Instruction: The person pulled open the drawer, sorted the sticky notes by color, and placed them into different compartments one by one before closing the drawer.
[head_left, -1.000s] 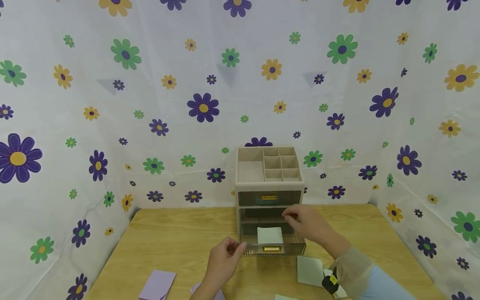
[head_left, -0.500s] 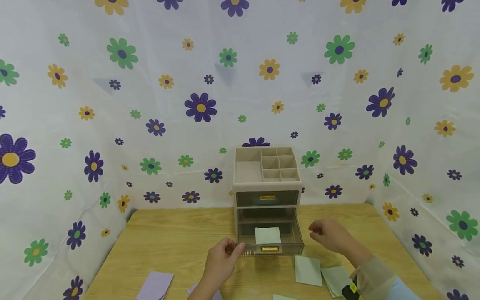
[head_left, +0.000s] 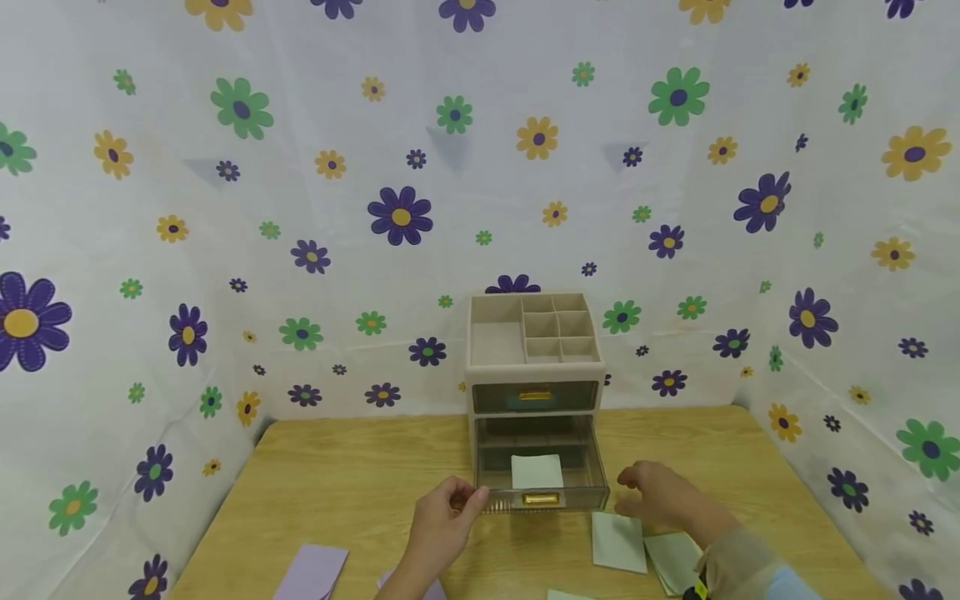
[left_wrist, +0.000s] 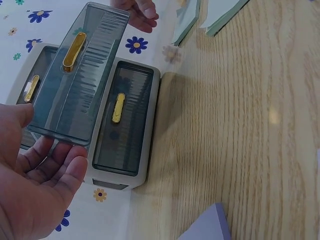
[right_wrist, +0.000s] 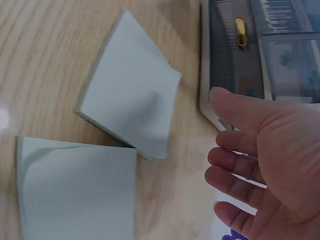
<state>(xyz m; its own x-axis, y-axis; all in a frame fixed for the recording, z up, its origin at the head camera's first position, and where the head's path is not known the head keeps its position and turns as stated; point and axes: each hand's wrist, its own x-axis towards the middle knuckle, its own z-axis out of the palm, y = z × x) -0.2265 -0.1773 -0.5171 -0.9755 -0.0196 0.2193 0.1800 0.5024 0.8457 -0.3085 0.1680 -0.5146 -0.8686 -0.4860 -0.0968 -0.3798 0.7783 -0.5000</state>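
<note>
My left hand [head_left: 441, 521] grips the left front corner of a pulled-out smoky drawer [head_left: 577, 500], which has a gold handle. In the left wrist view, the thumb lies at the drawer's edge and the fingers curl beneath it. A pale green paper piece [head_left: 537, 472] lies inside the drawer. My right hand [head_left: 663, 500] hovers right of the drawer, holding nothing, its fingers loosely bent. Just below it on the table are a pale green paper stack [head_left: 618, 543] and a second such stack [head_left: 673, 560], both also in the right wrist view.
The beige organizer [head_left: 536, 368] stands near the back wall, with open compartments on top. Its upper drawer [head_left: 495, 397] is closed, as is the bottom drawer [left_wrist: 125, 120]. A purple paper stack [head_left: 311, 573] lies front left; another purple piece [head_left: 433, 588] is partly behind my left forearm.
My right hand has withdrawn from over the drawer to the right, then lowered toward the green stacks. My left hand stays at the drawer's corner, and the drawer remains pulled out.
</note>
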